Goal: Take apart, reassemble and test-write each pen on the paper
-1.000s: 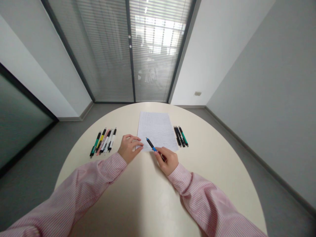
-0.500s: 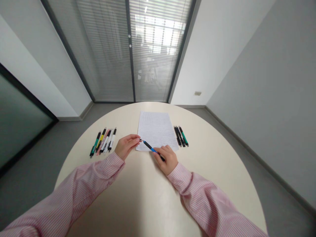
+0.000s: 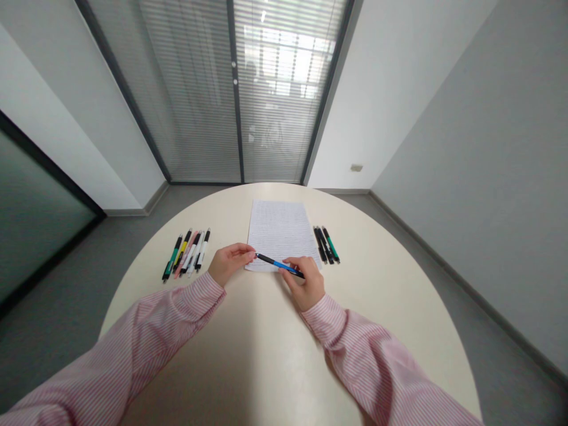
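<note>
A blue and black pen point(image 3: 280, 264) is tilted across the lower part of a lined sheet of paper point(image 3: 279, 225), just above it. My right hand point(image 3: 306, 283) is closed on its black end, with thumb and fingers pinching the barrel. At the pen's other end, the fingertips of my left hand point(image 3: 231, 261) are pinched together on a small pen tip point(image 3: 256, 255). That small part meets the end of the barrel, and my fingers partly hide it. Whether it sits fully on the barrel, I cannot tell.
Several pens point(image 3: 189, 254) in green, yellow, pink, white and black lie left of the paper. Three pens point(image 3: 326, 245), two black and one green and black, lie to its right. All are on a round cream table point(image 3: 390, 284). Glass panels with blinds point(image 3: 195, 118) stand beyond.
The pen's front end and the small tip in my left fingers, earlier slightly apart, now meet. My right hand has shifted slightly right, and the pen lies flatter.
</note>
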`<state>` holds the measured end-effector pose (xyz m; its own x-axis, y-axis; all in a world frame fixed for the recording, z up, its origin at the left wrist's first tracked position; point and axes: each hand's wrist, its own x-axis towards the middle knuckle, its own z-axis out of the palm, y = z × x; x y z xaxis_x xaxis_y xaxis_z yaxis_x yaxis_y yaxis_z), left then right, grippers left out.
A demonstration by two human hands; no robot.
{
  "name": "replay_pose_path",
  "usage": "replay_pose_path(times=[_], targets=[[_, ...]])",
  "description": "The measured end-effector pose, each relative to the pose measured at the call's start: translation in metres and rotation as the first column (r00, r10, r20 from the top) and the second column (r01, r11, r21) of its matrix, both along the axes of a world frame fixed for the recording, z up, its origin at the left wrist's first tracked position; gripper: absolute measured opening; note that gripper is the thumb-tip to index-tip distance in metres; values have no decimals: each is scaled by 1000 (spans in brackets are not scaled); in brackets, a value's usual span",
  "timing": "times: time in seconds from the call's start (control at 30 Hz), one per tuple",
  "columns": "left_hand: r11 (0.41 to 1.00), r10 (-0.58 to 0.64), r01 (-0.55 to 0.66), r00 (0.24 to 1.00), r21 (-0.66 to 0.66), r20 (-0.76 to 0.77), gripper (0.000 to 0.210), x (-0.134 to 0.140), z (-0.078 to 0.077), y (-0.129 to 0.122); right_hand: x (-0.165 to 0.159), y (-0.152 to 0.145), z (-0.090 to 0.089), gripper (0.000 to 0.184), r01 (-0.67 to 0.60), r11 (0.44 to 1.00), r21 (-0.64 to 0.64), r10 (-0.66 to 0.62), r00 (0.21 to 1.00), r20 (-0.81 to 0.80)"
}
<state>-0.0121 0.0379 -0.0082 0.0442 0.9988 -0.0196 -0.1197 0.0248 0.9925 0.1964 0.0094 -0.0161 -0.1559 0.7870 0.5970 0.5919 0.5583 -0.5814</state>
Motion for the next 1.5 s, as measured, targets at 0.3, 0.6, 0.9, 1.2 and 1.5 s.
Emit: replay_pose_path(times=[0.3, 0.6, 0.9, 1.2, 1.5], targets=[[1000, -11, 12, 995, 6, -98, 39, 0, 2, 0, 2, 0, -5, 20, -25, 986, -167, 11, 997, -82], [999, -3, 8, 991, 37, -134, 38, -4, -1, 2, 3, 3, -2, 16, -74, 988, -135, 66, 996, -58], [998, -4, 14, 988, 58, -156, 37, -6, -2, 2, 4, 4, -4, 13, -80, 988, -133, 77, 997, -25], [998, -13, 21, 989, 53, -146, 38, -5, -3, 2, 3, 5, -4, 13, -102, 982, -162, 90, 993, -78], [998, -16, 24, 990, 53, -144, 37, -1, -1, -1, 1, 4, -4, 25, -133, 968, -211, 108, 986, -128]])
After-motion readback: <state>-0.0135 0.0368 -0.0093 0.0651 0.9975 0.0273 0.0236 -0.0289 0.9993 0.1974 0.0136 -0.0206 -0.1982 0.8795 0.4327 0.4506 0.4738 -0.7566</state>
